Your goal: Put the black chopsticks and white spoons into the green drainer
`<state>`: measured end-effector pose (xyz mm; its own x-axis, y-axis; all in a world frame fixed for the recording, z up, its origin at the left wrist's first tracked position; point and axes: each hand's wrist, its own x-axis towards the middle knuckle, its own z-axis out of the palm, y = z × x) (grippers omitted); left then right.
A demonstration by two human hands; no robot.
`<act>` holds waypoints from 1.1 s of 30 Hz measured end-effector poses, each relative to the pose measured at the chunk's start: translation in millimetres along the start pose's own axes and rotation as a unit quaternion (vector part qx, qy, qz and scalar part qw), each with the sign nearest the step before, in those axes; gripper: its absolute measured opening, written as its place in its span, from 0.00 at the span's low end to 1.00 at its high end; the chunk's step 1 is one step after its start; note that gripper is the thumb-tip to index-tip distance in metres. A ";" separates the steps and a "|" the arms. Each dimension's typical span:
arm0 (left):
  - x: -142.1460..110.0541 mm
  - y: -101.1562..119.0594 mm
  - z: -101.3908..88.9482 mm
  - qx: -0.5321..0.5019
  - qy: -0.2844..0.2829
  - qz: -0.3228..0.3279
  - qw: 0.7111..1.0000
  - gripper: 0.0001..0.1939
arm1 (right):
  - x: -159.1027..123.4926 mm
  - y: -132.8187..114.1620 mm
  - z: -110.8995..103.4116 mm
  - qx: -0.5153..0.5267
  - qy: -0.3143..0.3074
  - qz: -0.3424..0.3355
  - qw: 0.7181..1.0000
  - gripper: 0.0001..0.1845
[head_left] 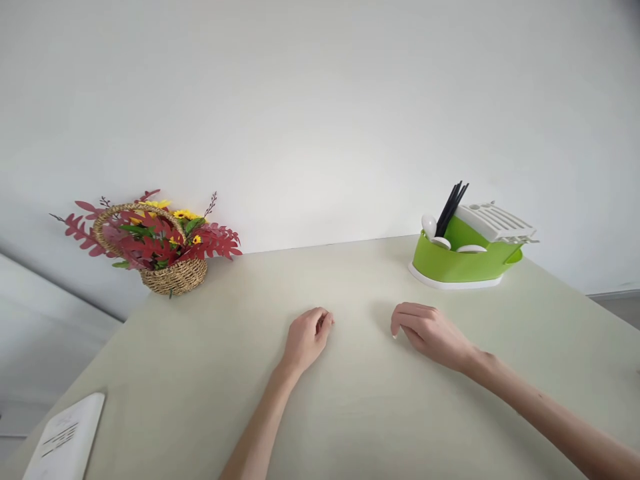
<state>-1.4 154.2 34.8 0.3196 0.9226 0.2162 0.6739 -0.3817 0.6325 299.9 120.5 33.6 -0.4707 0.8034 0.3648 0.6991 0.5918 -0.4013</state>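
Observation:
My left hand (pixel 309 337) rests on the pale table (pixel 350 407) near the middle, its fingers curled into a loose fist with the thumb against them. Nothing shows in it. To its right, my right hand (pixel 423 330) is held at the tabletop with its fingers bent down and inward, and no object is visible in it. The hands are apart. Nearest to my right hand, behind it, stands a green cutlery holder (pixel 457 267) on a white base. Black chopsticks (pixel 450 208) and white spoons (pixel 429 225) stick out of it.
A wicker basket (pixel 175 277) of red leaves and yellow flowers stands at the back left. A white flat object (pixel 67 440) with dark lines lies at the left front edge. The white wall (pixel 320 120) borders the table's back. A slotted white rack (pixel 495 220) tops the holder.

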 end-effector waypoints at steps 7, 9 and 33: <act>1.0 1.3 1.7 0.013 -0.006 0.002 1.000 0.17 | 9.4 7.0 20.3 0.123 -0.029 0.144 0.981 0.16; 1.0 1.9 1.8 0.015 -0.008 -0.001 1.000 0.17 | 10.3 8.0 24.9 0.142 -0.023 0.176 0.974 0.16; 1.4 8.4 0.5 0.029 -0.006 0.006 1.000 0.17 | 5.5 6.8 23.9 0.203 0.005 0.228 0.952 0.16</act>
<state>5.0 152.2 40.0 0.3356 0.9175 0.2136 0.7078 -0.3952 0.5855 289.1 130.5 12.7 -0.1607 0.9836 0.0814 0.5629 0.1591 -0.8111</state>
